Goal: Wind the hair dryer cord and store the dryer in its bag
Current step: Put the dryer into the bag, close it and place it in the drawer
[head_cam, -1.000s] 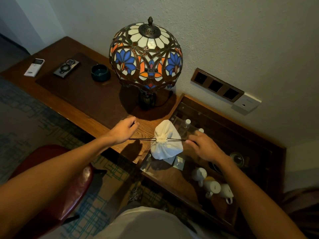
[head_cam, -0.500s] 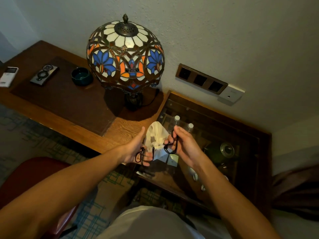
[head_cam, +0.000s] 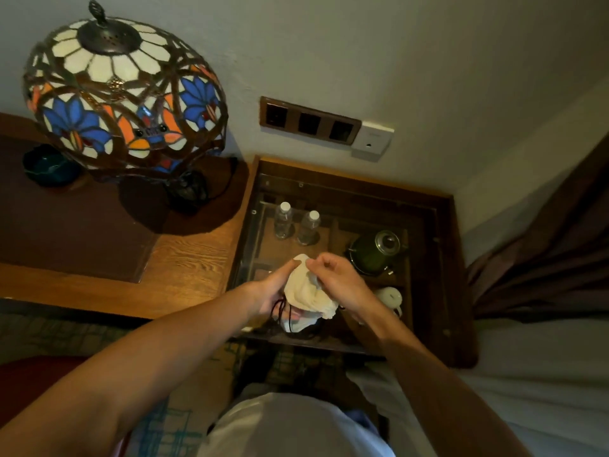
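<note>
Up close, both hands — left hand [head_cam: 268, 293], right hand [head_cam: 336, 282] — grip the soft, bunched cream bag [head_cam: 304, 296] (fingers curled).

Cream bag [head_cam: 308, 293] — blue-orange floral stained-glass lamp [head_cam: 125, 94].

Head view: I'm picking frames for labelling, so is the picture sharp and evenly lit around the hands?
Head view: dim, warm, uneven light; the cream bag and both hands, left and right, look slightly soft; wide-angle bending curves the lamp and walls.

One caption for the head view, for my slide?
Both hands hold the cream drawstring bag above the glass-topped cabinet.
</note>
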